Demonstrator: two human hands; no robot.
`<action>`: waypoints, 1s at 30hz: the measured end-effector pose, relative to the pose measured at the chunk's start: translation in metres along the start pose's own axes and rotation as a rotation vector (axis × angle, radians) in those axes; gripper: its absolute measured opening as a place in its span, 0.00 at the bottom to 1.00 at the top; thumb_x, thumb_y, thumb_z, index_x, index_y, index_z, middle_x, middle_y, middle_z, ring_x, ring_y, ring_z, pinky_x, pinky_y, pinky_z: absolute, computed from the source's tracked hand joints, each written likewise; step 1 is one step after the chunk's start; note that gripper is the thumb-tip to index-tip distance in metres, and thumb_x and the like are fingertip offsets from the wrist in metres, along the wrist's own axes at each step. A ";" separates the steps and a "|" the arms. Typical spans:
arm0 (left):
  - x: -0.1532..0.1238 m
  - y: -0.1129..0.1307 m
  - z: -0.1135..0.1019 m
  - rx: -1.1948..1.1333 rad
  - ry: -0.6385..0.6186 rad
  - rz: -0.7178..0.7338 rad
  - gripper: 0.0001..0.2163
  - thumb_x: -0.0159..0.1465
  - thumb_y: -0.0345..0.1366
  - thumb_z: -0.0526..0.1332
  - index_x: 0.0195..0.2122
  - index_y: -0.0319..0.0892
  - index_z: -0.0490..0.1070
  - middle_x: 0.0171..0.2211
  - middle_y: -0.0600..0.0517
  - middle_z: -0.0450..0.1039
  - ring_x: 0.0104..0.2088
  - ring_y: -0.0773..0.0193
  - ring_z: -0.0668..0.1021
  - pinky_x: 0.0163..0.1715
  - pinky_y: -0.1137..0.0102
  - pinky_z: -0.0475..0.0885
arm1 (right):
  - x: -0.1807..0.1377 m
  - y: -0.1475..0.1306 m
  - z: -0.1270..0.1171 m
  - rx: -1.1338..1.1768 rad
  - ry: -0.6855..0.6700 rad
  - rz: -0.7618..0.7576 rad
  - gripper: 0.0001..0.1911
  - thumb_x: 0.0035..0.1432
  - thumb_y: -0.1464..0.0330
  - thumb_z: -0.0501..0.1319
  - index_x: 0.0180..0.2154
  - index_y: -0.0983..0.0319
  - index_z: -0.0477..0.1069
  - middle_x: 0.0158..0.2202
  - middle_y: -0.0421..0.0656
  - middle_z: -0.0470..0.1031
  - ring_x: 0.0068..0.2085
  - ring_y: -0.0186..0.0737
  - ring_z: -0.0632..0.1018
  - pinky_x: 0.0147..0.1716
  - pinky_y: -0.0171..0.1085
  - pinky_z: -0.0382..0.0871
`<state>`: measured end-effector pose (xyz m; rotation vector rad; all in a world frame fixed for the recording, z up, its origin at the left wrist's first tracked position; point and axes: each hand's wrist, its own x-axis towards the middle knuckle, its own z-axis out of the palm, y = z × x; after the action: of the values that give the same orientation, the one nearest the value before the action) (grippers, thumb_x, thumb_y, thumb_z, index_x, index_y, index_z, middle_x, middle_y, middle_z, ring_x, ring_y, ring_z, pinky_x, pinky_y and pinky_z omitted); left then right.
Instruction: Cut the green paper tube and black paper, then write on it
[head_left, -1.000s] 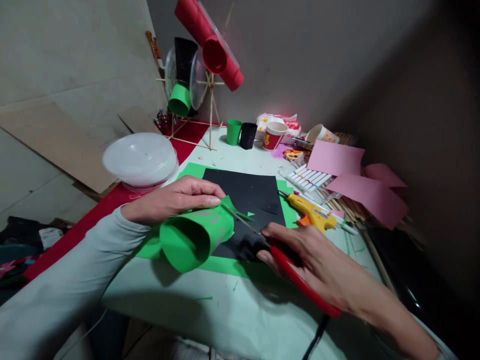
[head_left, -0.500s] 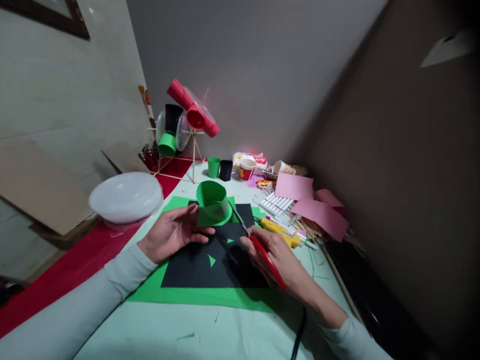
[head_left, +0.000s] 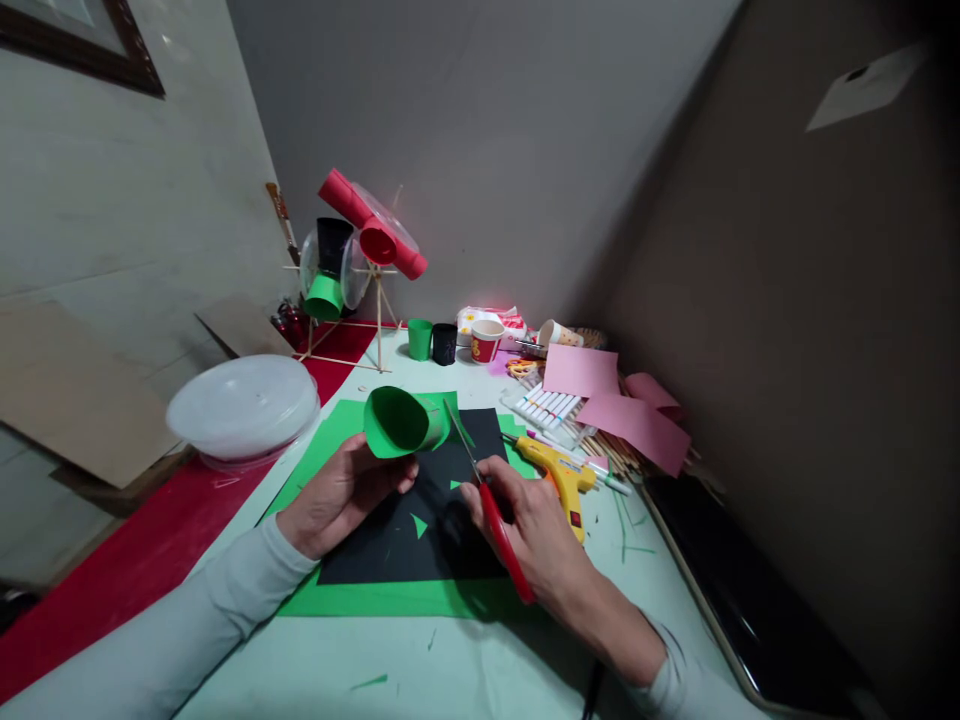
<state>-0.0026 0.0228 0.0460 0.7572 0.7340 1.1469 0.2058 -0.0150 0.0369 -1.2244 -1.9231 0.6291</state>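
Observation:
My left hand (head_left: 349, 500) holds a green paper-wrapped cup (head_left: 401, 422) from below, tipped so its open mouth faces me. Red-handled scissors (head_left: 504, 540) are in my right hand (head_left: 536, 520), their blades apart and pointing up beside the cup's right end. A loose green paper edge shows near the blades; whether they touch it I cannot tell. Under both hands lies a black sheet (head_left: 367, 555) on top of a larger green sheet (head_left: 375, 600). Small green paper scraps (head_left: 418, 526) rest on the black sheet.
A yellow glue gun (head_left: 559, 470) lies right of my right hand, near markers (head_left: 551, 408) and pink paper (head_left: 637, 430). Clear plastic lids (head_left: 244, 405) are stacked at left. Behind stand small cups (head_left: 444, 344) and a stick frame (head_left: 379, 325) carrying cup wheels (head_left: 375, 235).
My left hand has tilted the green cup so its mouth turns toward me and left. The scissors have shifted slightly left and stand steeper. The whole view has moved a little.

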 end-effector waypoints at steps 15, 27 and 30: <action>-0.006 0.013 -0.002 0.367 -0.104 0.052 0.10 0.66 0.34 0.61 0.44 0.38 0.79 0.44 0.43 0.81 0.27 0.64 0.79 0.23 0.72 0.77 | -0.001 0.000 -0.008 -0.123 -0.075 0.077 0.15 0.64 0.54 0.59 0.37 0.59 0.65 0.21 0.33 0.61 0.23 0.35 0.62 0.26 0.33 0.53; -0.007 0.013 -0.005 0.330 -0.135 0.001 0.12 0.62 0.36 0.67 0.46 0.38 0.79 0.42 0.42 0.82 0.27 0.62 0.80 0.24 0.70 0.78 | -0.003 0.002 -0.009 -0.063 -0.082 0.044 0.10 0.66 0.60 0.57 0.34 0.59 0.64 0.19 0.32 0.60 0.20 0.31 0.58 0.21 0.32 0.51; -0.007 0.015 -0.004 0.351 -0.121 0.012 0.13 0.61 0.36 0.68 0.46 0.39 0.79 0.42 0.43 0.81 0.27 0.62 0.80 0.24 0.70 0.78 | -0.004 0.001 -0.009 -0.071 -0.082 0.032 0.10 0.66 0.60 0.57 0.34 0.58 0.64 0.19 0.32 0.59 0.20 0.31 0.57 0.21 0.32 0.50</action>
<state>-0.0158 0.0204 0.0571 1.1163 0.8398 0.9846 0.2147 -0.0180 0.0405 -1.2942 -2.0124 0.6413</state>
